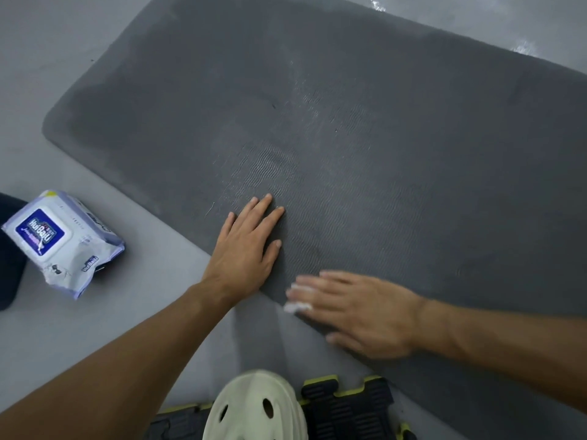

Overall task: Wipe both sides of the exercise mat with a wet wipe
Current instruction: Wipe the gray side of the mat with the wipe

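In the head view, the exercise mat (365,138) lies flat on the grey floor (127,312), running from the lower right toward the upper left. The step in hand looks like wiping the upward face near its near edge. The left hand (246,246) rests flat on the mat, fingers straight and slightly spread, holding nothing. The right hand (365,312) is blurred. Its fingers look extended, pressing a white wet wipe (293,304) onto the mat's edge. Glossy streaks show farther up the surface.

The next move probably calls for even strokes across the dull areas; the underside is not yet turned up.

A wet-wipe pack (60,242) lies on the floor to the left, well apart from the mat. Its flap looks shut, so its contents cannot be seen.
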`<state>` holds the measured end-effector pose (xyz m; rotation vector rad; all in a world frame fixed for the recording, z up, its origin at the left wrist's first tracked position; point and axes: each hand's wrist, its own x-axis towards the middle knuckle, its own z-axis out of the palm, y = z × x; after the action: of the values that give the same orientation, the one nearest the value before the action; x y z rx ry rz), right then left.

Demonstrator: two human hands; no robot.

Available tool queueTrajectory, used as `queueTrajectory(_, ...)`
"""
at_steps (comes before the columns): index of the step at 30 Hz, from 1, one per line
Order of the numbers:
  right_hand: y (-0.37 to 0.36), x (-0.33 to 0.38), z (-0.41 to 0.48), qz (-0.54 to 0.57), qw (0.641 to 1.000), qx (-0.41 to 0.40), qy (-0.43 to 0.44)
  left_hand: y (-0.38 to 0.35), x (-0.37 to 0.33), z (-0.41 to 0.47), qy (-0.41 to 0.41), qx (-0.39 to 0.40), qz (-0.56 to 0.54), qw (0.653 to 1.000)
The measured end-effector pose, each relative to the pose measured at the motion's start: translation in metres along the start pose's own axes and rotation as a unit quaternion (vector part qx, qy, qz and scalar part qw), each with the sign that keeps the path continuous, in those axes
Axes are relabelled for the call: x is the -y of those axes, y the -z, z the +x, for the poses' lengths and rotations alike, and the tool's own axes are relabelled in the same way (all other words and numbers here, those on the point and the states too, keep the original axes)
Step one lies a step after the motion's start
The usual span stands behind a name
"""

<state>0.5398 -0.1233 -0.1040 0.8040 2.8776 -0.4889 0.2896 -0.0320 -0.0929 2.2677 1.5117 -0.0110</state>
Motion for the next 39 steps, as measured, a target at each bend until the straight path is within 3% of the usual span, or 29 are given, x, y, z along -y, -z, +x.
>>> queueTrajectory(5, -0.008, -0.010, -0.029, -0.055, 0.997, 0.014, 0.046, -0.006, -0.011, 0.000, -0.007, -0.004, 0.004, 1.000)
queueTrajectory(8, 0.003, -0.046, -0.034, -0.060, 0.995, -0.030, -0.067, -0.005, -0.017, 0.002, -0.013, 0.003, -0.003, 1.000)
queueTrajectory(12, 0.016, -0.097, -0.062, -0.031, 0.966, -0.057, -0.249, -0.006, -0.023, 0.003, -0.024, 0.011, 0.000, 1.000)
queueTrajectory(16, 0.019, -0.104, -0.088, 0.004, 0.943, -0.069, -0.325, -0.011, -0.031, 0.004, -0.015, -0.003, -0.011, 1.000)
queueTrajectory(18, 0.015, -0.090, -0.097, 0.026, 0.952, -0.067, -0.296, -0.016, -0.038, 0.003, -0.034, 0.000, -0.005, 0.999)
queueTrajectory(22, -0.004, -0.035, -0.110, 0.016, 0.990, -0.031, -0.137, -0.029, -0.059, -0.001, -0.113, 0.011, 0.025, 0.993)
queueTrajectory(25, -0.016, -0.007, -0.115, 0.000, 0.998, -0.034, -0.053, -0.036, -0.076, -0.001, -0.134, 0.024, 0.020, 0.990)
queueTrajectory(27, -0.018, -0.010, -0.115, -0.010, 0.998, -0.042, -0.039, -0.038, -0.084, 0.000, -0.135, 0.024, 0.008, 0.990)
queueTrajectory(29, -0.013, -0.020, -0.108, 0.006, 0.993, -0.082, -0.085, -0.036, -0.089, 0.004, -0.123, 0.018, -0.019, 0.992)
queueTrajectory(31, -0.003, -0.030, -0.095, 0.078, 0.965, -0.157, -0.196, -0.032, -0.095, 0.009, -0.107, -0.001, -0.058, 0.993)
queueTrajectory(34, 0.019, -0.042, -0.072, 0.268, 0.849, -0.302, -0.341, -0.024, -0.110, 0.018, -0.079, -0.029, -0.129, 0.988)
queueTrajectory(36, 0.034, -0.050, -0.061, 0.387, 0.758, -0.319, -0.418, -0.018, -0.125, 0.022, -0.045, -0.030, -0.200, 0.978)
queueTrajectory(39, 0.045, -0.057, -0.053, 0.490, 0.683, -0.310, -0.444, -0.009, -0.146, 0.028, 0.019, -0.004, -0.368, 0.930)
